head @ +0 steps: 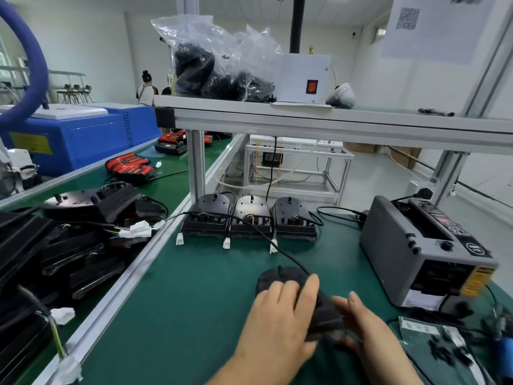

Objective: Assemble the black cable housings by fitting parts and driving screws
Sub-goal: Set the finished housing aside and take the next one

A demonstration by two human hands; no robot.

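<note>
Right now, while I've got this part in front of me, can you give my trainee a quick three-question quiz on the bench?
1. How many housings stand in the row at the back of the green mat?
2. True or false: the grey machine sits on the left side of the mat.
3. The black housing nearest the camera is touched by: A) the left hand and the right hand; B) the left alone; C) neither.
Key: 1) three; 2) false, it is on the right; 3) A.
</note>
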